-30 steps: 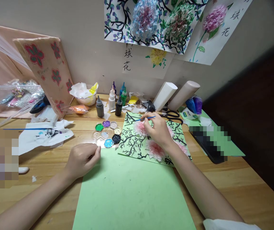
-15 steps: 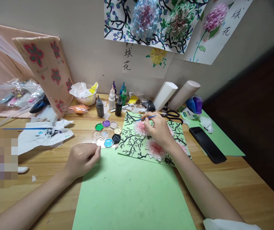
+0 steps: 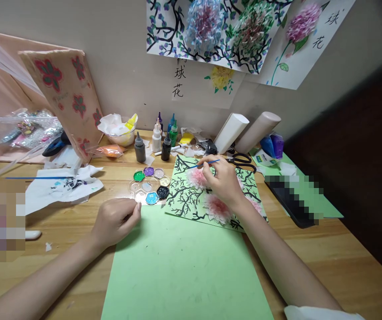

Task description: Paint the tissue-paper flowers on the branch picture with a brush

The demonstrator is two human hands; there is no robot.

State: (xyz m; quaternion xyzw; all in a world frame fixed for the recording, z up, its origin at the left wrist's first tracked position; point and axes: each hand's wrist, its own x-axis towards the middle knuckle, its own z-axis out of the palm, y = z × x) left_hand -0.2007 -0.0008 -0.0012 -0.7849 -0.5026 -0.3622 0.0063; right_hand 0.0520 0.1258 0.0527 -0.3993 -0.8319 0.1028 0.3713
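My right hand (image 3: 223,180) pinches a thin blue paintbrush (image 3: 204,164), its tip over the upper left of a green painted sheet (image 3: 184,195) with black branches and pink paper flowers (image 3: 218,209). My left hand (image 3: 117,221) rests on the wooden table with its fingers curled, at the left edge of a plain green sheet (image 3: 184,266). A round paint palette (image 3: 148,186) with green, purple, black and blue wells lies just beyond the left hand's fingers.
Small paint bottles (image 3: 157,140) stand near the wall beside a bowl of tissue (image 3: 119,129). Black scissors (image 3: 242,161), two paper rolls (image 3: 244,129) and a dark phone (image 3: 291,200) lie to the right. A stained white paper (image 3: 62,186) with another blue brush lies at left.
The right hand and brush have shifted very slightly up and right over the painted sheet. The left hand stays put.
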